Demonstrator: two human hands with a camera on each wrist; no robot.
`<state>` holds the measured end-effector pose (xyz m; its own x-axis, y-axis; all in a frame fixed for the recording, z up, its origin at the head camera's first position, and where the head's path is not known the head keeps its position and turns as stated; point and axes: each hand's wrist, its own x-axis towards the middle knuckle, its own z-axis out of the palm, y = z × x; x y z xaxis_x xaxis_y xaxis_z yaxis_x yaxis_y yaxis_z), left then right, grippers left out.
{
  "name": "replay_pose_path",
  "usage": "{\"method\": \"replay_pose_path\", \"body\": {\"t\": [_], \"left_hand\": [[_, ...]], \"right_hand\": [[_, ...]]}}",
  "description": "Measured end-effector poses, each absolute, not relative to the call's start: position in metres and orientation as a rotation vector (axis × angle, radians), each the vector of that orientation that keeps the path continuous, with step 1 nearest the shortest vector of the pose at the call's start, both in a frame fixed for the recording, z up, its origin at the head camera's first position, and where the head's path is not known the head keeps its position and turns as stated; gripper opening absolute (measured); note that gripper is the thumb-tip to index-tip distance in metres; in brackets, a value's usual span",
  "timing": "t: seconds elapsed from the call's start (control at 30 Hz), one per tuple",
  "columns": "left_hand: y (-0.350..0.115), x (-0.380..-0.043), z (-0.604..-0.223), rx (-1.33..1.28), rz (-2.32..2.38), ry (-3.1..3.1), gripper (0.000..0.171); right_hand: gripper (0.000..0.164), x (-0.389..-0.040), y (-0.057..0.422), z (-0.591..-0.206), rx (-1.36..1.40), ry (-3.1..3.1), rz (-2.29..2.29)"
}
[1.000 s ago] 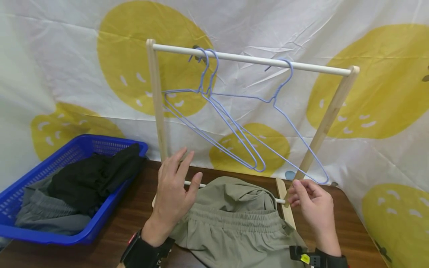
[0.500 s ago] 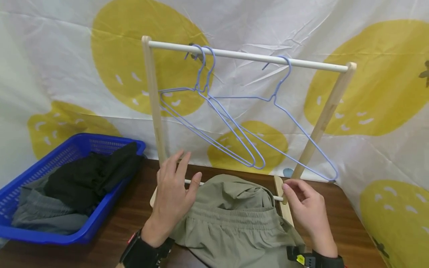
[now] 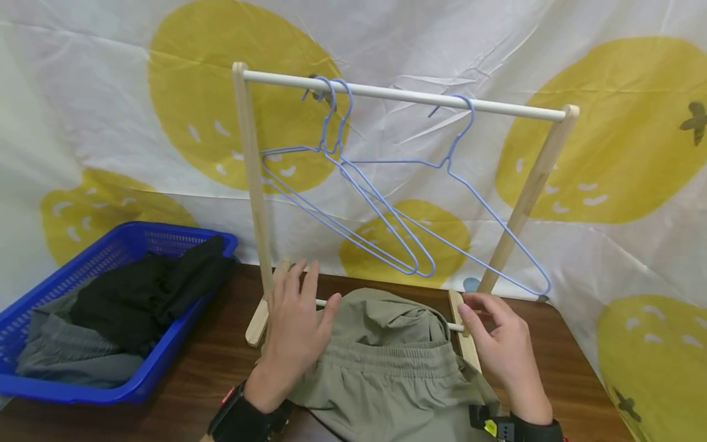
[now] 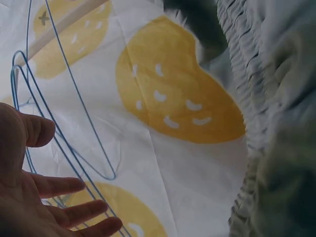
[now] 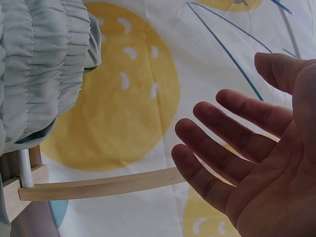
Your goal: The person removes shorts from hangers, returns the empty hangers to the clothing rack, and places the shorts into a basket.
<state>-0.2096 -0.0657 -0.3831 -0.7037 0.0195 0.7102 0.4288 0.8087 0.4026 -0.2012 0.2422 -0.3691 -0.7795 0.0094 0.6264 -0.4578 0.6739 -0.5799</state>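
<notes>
Olive-green shorts [image 3: 386,374] with a gathered elastic waistband lie over the front of a small clothes rack [image 3: 521,196], bunched at the waist. My left hand [image 3: 295,331] hovers at their left side, fingers spread and holding nothing; the left wrist view shows the same hand [image 4: 47,187] apart from the waistband. Over on the right side my right hand [image 3: 499,344] is raised beside the rack's foot, fingers slightly bent. In the right wrist view its fingers [image 5: 232,133] are spread, with nothing in them. Several blue wire hangers [image 3: 486,209] hang from the rack's white top rail.
A blue plastic basket [image 3: 138,383] stands at the left with black clothing [image 3: 143,301] and grey clothing [image 3: 77,350] inside. The rack's wooden feet [image 3: 256,322] rest on the brown table [image 3: 574,368]. Behind it hangs a white cloth with yellow fruit prints [image 3: 414,37].
My right hand has moved a little left, away from the right-hand hanger, which has swung slightly. My left hand has shifted slightly right and down. The shorts lie as before.
</notes>
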Motion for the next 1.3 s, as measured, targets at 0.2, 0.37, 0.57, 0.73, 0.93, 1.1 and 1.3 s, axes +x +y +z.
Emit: {"method": "replay_pose_path", "body": {"t": [0.2,0.37,0.57,0.73,0.93,1.1,1.3], "left_hand": [[-0.059,-0.209,-0.389,-0.314,-0.719,-2.389,0.061],[-0.054,-0.207,-0.393,-0.310,-0.751,-2.481,0.066],[-0.049,-0.207,-0.399,-0.320,-0.747,-2.548,0.069],[-0.043,-0.205,-0.401,-0.313,-0.793,-2.624,0.072],[-0.037,-0.203,-0.405,-0.285,-0.824,-2.732,0.078],[-0.033,-0.202,-0.411,-0.262,-0.782,-2.801,0.085],[-0.032,-0.203,-0.418,-0.276,-0.755,-2.793,0.088]], "right_hand": [[0.019,-0.202,0.242,-0.371,0.355,-2.293,0.980],[0.023,-0.203,0.239,-0.374,0.394,-2.282,0.983],[0.027,-0.204,0.234,-0.376,0.448,-2.264,0.953],[0.028,-0.205,0.233,-0.375,0.477,-2.253,0.921],[0.029,-0.207,0.233,-0.375,0.497,-2.248,0.892],[0.029,-0.208,0.233,-0.376,0.512,-2.242,0.887],[0.029,-0.208,0.233,-0.376,0.516,-2.243,0.880]]}}
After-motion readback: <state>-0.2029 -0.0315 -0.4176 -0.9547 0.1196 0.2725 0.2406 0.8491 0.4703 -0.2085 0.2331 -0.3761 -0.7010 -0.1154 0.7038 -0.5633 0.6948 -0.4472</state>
